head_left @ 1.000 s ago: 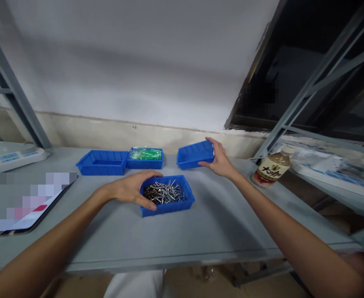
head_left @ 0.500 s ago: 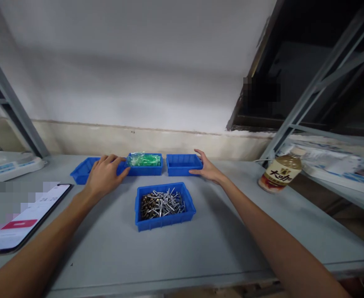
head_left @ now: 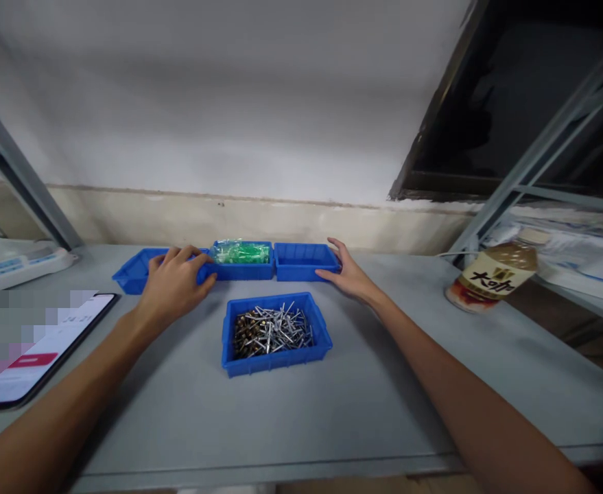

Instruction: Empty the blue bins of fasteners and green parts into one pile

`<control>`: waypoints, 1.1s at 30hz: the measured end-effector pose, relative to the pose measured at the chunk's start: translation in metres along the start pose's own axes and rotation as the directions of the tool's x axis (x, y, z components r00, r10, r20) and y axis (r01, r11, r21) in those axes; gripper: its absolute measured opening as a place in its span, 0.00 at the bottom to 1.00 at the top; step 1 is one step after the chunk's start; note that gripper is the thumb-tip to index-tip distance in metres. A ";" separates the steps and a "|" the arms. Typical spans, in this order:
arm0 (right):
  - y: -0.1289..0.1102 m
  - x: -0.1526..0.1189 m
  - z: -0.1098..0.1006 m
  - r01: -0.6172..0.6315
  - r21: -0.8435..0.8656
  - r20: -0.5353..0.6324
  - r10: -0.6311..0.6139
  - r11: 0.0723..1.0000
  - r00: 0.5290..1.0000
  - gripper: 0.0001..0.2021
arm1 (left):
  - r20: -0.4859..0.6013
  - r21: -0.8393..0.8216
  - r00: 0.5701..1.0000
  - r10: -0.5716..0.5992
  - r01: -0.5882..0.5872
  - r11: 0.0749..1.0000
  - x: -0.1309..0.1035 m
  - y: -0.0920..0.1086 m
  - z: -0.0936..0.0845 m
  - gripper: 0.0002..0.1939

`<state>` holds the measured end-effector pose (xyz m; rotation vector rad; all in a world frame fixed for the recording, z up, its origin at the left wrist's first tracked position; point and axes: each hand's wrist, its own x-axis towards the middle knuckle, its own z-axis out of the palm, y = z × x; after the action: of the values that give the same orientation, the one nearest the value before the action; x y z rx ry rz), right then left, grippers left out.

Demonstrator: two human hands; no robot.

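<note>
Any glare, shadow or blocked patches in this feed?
Head view: a soft shadow on the table beside the right forearm; glints on the clear wrapping and metal fasteners; coarse pixel blocks over part of the phone; the window nearly black.

There are four blue bins (head_left: 278, 363), one bottle (head_left: 499, 278), one phone (head_left: 49, 370) and two hands (head_left: 175, 281).
</note>
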<state>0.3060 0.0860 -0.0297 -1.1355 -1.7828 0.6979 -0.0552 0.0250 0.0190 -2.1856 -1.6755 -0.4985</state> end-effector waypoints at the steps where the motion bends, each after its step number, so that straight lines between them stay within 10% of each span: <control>1: 0.001 0.000 0.000 0.025 -0.029 -0.008 -0.025 0.999 1.000 0.41 | -0.041 -0.020 0.999 0.000 -0.001 1.000 0.000 0.002 -0.002 0.16; 8: -0.010 -0.007 -0.012 0.047 -0.269 -0.142 -0.088 0.962 0.986 0.42 | -0.276 -0.446 0.947 0.166 -0.279 0.851 -0.005 0.036 -0.021 0.11; 14: -0.065 -0.020 0.001 0.254 -0.423 -0.289 -0.396 0.870 0.872 0.17 | -0.016 -0.649 0.857 0.515 -0.401 0.646 -0.020 0.059 -0.039 0.21; 17: -0.095 -0.028 0.014 0.330 -0.331 -0.187 -0.404 0.884 0.895 0.04 | 0.086 -0.654 0.827 0.556 -0.374 0.658 -0.023 0.057 -0.042 0.34; 20: -0.117 -0.040 0.020 0.315 -0.211 0.152 -0.288 0.925 0.946 0.12 | 0.198 -0.632 0.812 0.549 -0.322 0.705 -0.024 0.054 -0.042 0.51; 24: -0.127 -0.057 0.026 0.297 -0.226 0.515 -0.145 0.928 0.845 0.48 | 0.307 -0.649 0.792 0.528 -0.232 0.725 -0.025 0.057 -0.041 0.53; 33: -0.115 -0.057 0.045 0.276 -0.260 0.550 -0.093 0.925 0.830 0.57 | 0.254 -0.505 0.870 0.423 -0.254 0.825 -0.029 0.066 -0.024 0.47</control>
<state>0.2296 -0.0138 0.0212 -1.0143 -2.5279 0.6465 -0.0001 -0.0268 0.0226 -3.0119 -1.3532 -0.4461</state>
